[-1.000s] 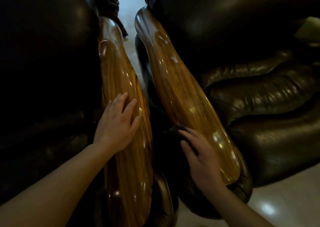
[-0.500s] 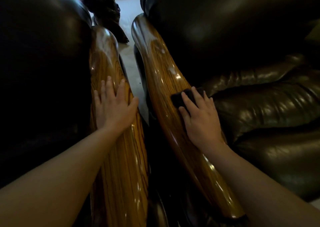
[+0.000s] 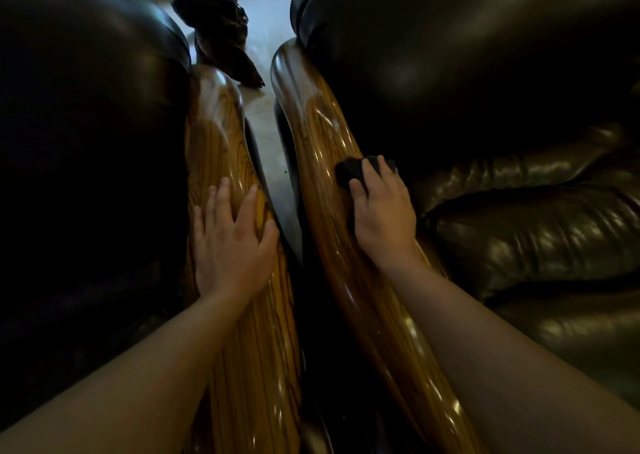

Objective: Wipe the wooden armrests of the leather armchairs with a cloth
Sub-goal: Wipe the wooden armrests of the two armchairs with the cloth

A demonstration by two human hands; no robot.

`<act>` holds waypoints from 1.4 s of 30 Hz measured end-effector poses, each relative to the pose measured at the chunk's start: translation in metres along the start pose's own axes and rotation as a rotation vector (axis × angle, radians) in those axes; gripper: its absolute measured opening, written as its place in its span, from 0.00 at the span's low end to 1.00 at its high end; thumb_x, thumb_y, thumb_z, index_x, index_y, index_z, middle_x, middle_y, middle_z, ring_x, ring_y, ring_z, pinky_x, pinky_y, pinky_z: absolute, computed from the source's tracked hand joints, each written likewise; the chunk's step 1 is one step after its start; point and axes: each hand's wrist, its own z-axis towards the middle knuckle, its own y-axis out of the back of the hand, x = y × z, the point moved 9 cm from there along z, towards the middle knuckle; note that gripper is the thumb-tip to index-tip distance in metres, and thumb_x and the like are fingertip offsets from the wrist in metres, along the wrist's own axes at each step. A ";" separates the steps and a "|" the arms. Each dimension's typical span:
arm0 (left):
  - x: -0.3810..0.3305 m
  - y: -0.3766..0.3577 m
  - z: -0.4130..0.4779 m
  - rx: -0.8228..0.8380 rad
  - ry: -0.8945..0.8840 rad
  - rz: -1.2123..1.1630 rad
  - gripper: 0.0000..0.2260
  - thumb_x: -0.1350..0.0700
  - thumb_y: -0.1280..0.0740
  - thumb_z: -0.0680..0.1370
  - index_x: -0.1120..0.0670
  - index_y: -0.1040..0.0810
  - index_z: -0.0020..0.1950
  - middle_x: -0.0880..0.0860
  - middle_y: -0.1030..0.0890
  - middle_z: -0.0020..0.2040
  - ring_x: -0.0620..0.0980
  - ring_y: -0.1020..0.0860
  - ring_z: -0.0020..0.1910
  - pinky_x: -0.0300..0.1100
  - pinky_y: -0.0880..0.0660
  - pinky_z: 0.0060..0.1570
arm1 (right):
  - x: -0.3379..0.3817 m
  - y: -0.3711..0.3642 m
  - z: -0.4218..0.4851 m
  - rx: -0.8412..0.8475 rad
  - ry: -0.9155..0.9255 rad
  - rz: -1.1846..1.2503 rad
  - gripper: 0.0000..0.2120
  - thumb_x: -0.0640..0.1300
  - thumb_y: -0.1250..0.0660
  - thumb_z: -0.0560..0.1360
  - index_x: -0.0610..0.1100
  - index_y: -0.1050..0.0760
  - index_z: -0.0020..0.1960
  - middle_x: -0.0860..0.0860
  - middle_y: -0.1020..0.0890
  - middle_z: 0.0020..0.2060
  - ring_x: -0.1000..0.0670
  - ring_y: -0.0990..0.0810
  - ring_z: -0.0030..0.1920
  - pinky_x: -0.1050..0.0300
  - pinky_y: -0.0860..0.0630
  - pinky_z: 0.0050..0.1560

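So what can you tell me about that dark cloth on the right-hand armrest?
The cloth is small, black and bunched, of soft-looking fabric; its weave is too dark to make out. It lies pressed on the glossy wooden top of the right armrest, on the edge nearest the leather seat. The right hand covers most of it, fingers curled over it and thumb at its near edge, so only its front part shows. Nothing else touches it.

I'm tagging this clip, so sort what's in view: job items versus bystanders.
Job: dark cloth under right hand; right wooden armrest; left wooden armrest with left hand flat on it.
Bystanders: dark carved object on the floor beyond the chairs.
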 end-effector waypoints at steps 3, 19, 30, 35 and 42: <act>-0.001 0.000 0.000 -0.003 -0.003 -0.001 0.27 0.39 0.49 0.79 0.42 0.44 0.78 0.54 0.48 0.81 0.52 0.53 0.80 0.56 0.54 0.77 | 0.011 -0.002 -0.022 0.056 0.214 -0.104 0.23 0.53 0.47 0.82 0.49 0.34 0.75 0.49 0.37 0.77 0.46 0.46 0.79 0.47 0.51 0.76; 0.001 0.001 0.000 -0.020 0.017 -0.018 0.26 0.40 0.49 0.79 0.42 0.42 0.77 0.54 0.46 0.81 0.52 0.51 0.80 0.55 0.53 0.76 | -0.006 0.000 -0.055 0.157 0.404 -0.175 0.23 0.52 0.44 0.81 0.49 0.35 0.75 0.50 0.38 0.78 0.46 0.46 0.79 0.43 0.44 0.76; -0.002 0.006 -0.002 -0.007 0.040 -0.056 0.28 0.43 0.46 0.79 0.47 0.46 0.79 0.54 0.48 0.81 0.50 0.54 0.80 0.53 0.56 0.77 | 0.021 -0.012 -0.039 0.175 0.457 -0.203 0.24 0.56 0.50 0.82 0.52 0.36 0.75 0.51 0.39 0.78 0.45 0.47 0.79 0.46 0.50 0.77; -0.002 0.007 -0.002 -0.009 0.049 -0.069 0.29 0.43 0.47 0.79 0.48 0.46 0.80 0.54 0.47 0.81 0.50 0.53 0.80 0.53 0.55 0.77 | 0.004 -0.005 0.002 0.097 0.196 -0.081 0.23 0.54 0.47 0.82 0.49 0.34 0.75 0.50 0.38 0.78 0.46 0.47 0.79 0.45 0.47 0.77; -0.001 0.006 -0.002 0.002 0.049 -0.075 0.29 0.42 0.48 0.78 0.47 0.47 0.80 0.53 0.48 0.81 0.49 0.54 0.80 0.53 0.54 0.78 | 0.043 -0.021 0.008 0.181 0.405 -0.146 0.21 0.54 0.46 0.82 0.54 0.34 0.74 0.53 0.38 0.78 0.46 0.47 0.79 0.46 0.50 0.77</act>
